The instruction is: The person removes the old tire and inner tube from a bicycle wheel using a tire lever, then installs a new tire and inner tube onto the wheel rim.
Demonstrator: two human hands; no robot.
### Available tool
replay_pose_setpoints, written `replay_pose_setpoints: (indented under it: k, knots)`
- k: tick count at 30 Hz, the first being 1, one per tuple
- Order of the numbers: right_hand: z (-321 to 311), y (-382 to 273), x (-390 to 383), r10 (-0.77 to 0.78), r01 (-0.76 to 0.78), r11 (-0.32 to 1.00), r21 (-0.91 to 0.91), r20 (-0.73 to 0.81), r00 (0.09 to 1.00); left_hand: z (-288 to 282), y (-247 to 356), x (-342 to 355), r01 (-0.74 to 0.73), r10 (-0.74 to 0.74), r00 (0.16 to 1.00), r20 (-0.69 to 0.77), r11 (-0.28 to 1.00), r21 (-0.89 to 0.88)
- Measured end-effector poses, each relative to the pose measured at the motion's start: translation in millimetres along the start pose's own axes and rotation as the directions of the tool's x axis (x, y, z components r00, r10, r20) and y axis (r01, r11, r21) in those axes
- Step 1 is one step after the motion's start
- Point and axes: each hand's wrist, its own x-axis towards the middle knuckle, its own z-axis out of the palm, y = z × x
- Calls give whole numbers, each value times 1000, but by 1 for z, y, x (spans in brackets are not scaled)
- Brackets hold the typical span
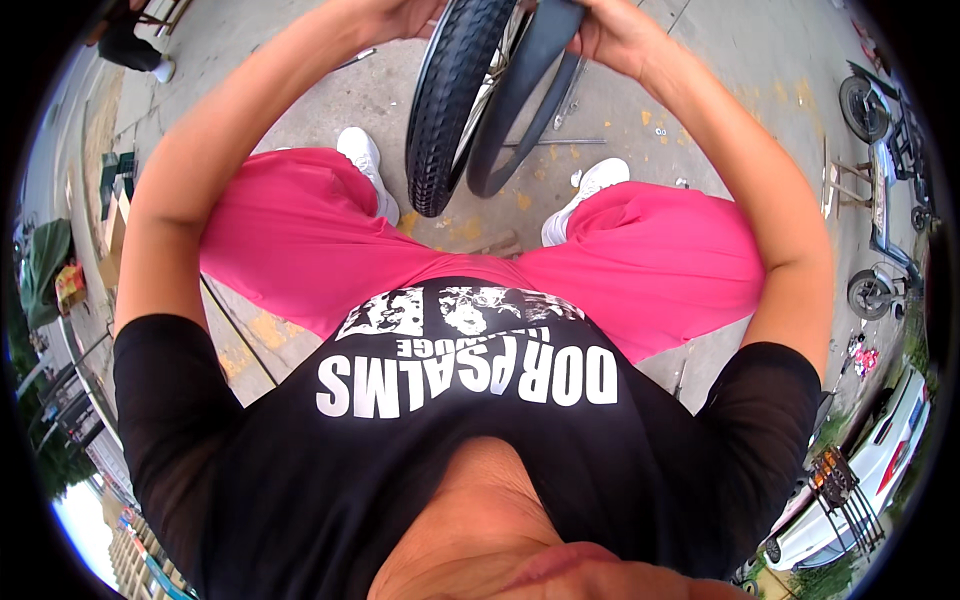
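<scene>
A bicycle wheel with a black knobby tyre (435, 130) stands upright between my knees, its spokes showing along the right side. Against the upper left side of the wheel is my left hand (410, 18), closed on its edge; the frame's upper edge cuts off part of the hand. A smooth dark grey inner tube (525, 75) hangs in a loop just right of the wheel. My right hand (612, 38) grips the tube near its top, fingers partly hidden behind it.
White shoes (362, 158) flank the wheel on the concrete ground. A thin metal rod (570, 141) and small scraps lie near the right shoe. Parked scooters (880, 190) and a white car (850, 490) stand to the right. Another person (128, 45) is at the far left.
</scene>
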Motion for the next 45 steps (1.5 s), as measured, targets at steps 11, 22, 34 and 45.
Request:
replay_pose_setpoints:
  k: [11,22,34,45]
  knots:
    - [29,27,-23,-8,9,1000,-6,95,995,6,33,38,-67,159,965,-208,918,390]
    - [-14,-6,30,-148,125,929,349,40,988,48,-55,-39,41,623,777,-91,94,995]
    - [1,-8,26,-127,126,974,191,-4,992,36,-20,-19,265,506,822,-260,64,962]
    - [-22,0,13,-199,189,959,-212,-29,980,-8,-27,-16,-73,341,916,-214,663,745]
